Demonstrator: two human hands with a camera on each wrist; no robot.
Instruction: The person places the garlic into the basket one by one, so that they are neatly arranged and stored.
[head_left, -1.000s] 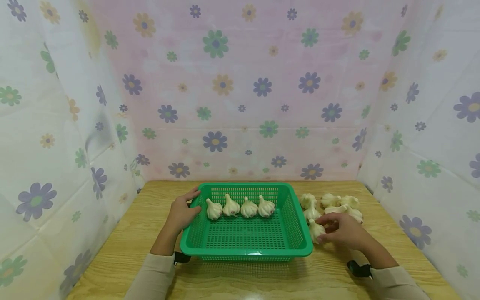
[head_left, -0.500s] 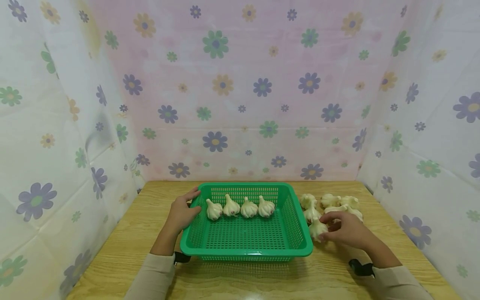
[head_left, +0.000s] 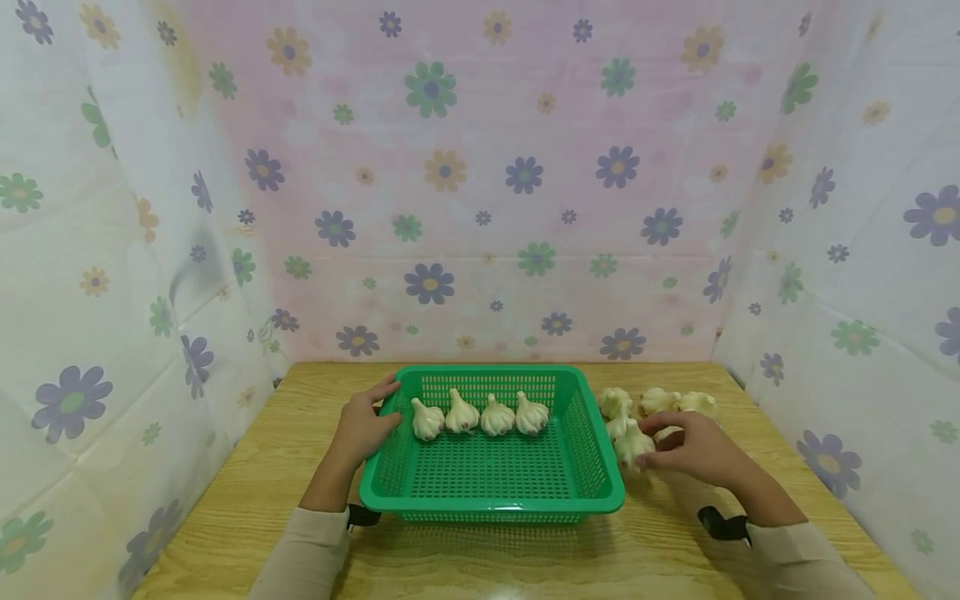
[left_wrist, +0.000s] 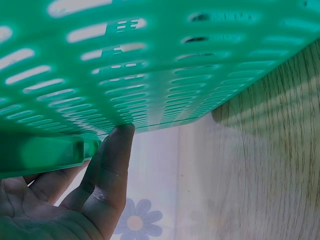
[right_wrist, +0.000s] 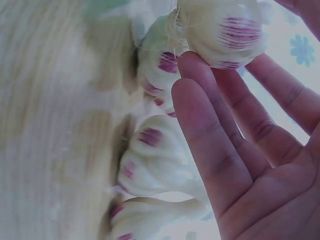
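A green plastic basket (head_left: 491, 505) holds several garlic bulbs in a row along its far part, among them a garlic bulb (head_left: 428, 421) at the left end. My left hand (head_left: 365, 423) grips the basket's left rim; in the left wrist view some fingers (left_wrist: 112, 175) show beneath the rim, against the slotted outer wall. Right of the basket, my right hand (head_left: 697, 450) pinches a garlic bulb (head_left: 632, 448) between thumb and fingers. The right wrist view shows this held bulb (right_wrist: 222, 32), with purple streaks, at the fingertips. Other bulbs (right_wrist: 157, 155) lie behind it.
Loose garlic bulbs (head_left: 617, 402) lie close to the basket's right side, and more bulbs (head_left: 660, 400) sit farther right, partly hidden by the right hand. The wooden table (head_left: 262, 500) runs back to a flowered cloth (head_left: 480, 292), which also stands at both sides.
My right hand has moved slightly right and away from me with the garlic bulb, which now covers more of the bulb behind it. The left hand and basket stay put.
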